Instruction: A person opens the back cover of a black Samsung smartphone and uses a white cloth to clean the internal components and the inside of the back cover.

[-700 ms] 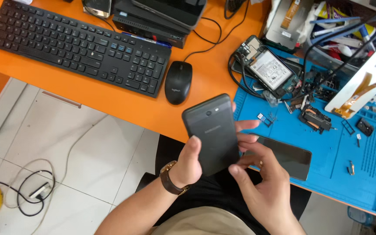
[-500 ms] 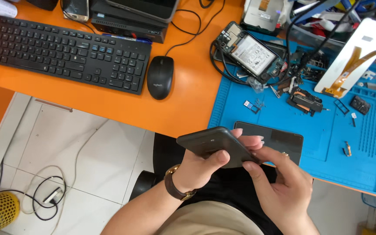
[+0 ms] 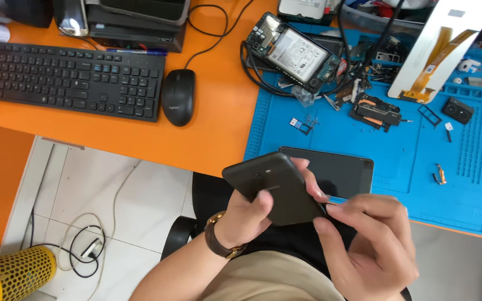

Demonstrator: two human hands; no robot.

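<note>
Head camera looks down on a dark phone (image 3: 277,187) that the person holds in the air over the lap, just in front of the near edge of the orange tabletop (image 3: 213,128). Its long axis runs slanted, from upper left near the tabletop edge down to the lower right. The left hand (image 3: 246,220) is closed around the phone from below, with the thumb on its upper face and fingertips showing past the far edge. The right hand (image 3: 372,245) has its fingers curled, and the fingertips (image 3: 330,210) touch the lower right corner of the phone, so this hand is the nearer one to that end. Beyond, a second dark slab (image 3: 336,171) lies flat on the blue mat (image 3: 397,167).
</note>
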